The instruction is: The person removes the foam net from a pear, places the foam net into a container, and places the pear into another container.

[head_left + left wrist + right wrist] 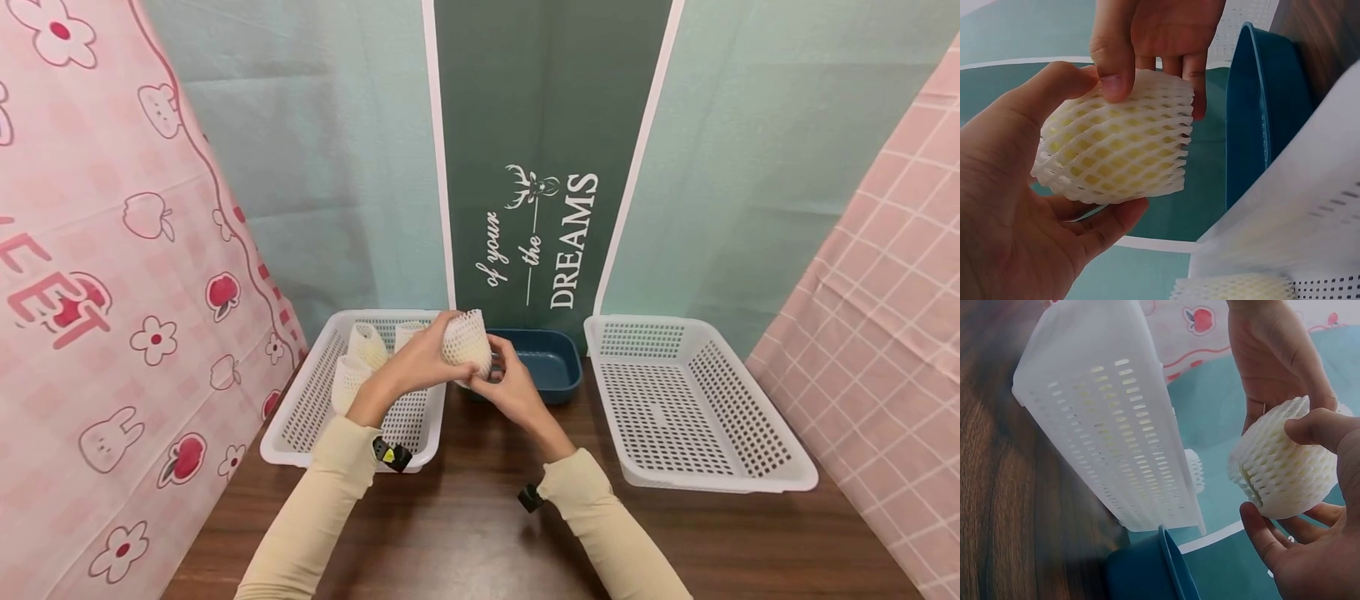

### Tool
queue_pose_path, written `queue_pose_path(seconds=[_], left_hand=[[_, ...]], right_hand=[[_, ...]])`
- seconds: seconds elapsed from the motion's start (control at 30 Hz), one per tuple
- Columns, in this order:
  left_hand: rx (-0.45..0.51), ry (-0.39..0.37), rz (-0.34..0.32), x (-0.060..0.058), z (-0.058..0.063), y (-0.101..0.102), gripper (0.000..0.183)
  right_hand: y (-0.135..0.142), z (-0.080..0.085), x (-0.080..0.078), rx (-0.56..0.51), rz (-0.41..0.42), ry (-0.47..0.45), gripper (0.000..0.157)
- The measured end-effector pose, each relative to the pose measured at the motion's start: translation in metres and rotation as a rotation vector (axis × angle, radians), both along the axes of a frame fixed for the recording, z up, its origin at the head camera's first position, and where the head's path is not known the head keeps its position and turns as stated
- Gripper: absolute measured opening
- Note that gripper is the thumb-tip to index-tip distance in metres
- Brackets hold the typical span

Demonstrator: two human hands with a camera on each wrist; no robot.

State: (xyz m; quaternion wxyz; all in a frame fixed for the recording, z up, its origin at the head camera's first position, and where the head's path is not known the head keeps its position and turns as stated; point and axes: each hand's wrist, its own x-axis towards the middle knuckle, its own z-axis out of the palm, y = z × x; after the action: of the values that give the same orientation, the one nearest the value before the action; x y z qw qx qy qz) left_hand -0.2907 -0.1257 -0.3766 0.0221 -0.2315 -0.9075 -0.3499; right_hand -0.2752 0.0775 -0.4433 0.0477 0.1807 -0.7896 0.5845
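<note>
Both hands hold one pale yellow-green round fruit in a white foam net sleeve (467, 343), raised in front of the blue basin (551, 360). In the left wrist view my left hand (1016, 169) cups the netted fruit from one side, its thumb along the top and its fingers beneath. The right thumb presses on the net from the other side. In the right wrist view my right hand (1322, 540) grips the sleeve (1288, 465) between thumb and fingers. Net covers the fruit, whose yellowish surface shows through the mesh.
Left of the hands, a white perforated basket (300, 446) holds several foam-netted pieces (367, 346). On the right stands another white perforated basket (660, 417). A dark wooden table (480, 533) lies underneath, with green cloth (555, 83) behind and pink cloths at both sides.
</note>
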Motion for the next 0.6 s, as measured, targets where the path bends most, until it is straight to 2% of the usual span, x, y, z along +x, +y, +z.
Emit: queue_pose_path(seconds=[0.33, 0.6], left_hand=[[0.064, -0.029, -0.019, 0.003, -0.002, 0.011, 0.092], [0.112, -0.074, -0.059, 0.007, -0.008, 0.018, 0.095]], right_hand=[[0.015, -0.001, 0.002, -0.031, 0.003, -0.019, 0.075], [0.028, -0.003, 0.008, -0.062, -0.006, -0.016, 0.074]])
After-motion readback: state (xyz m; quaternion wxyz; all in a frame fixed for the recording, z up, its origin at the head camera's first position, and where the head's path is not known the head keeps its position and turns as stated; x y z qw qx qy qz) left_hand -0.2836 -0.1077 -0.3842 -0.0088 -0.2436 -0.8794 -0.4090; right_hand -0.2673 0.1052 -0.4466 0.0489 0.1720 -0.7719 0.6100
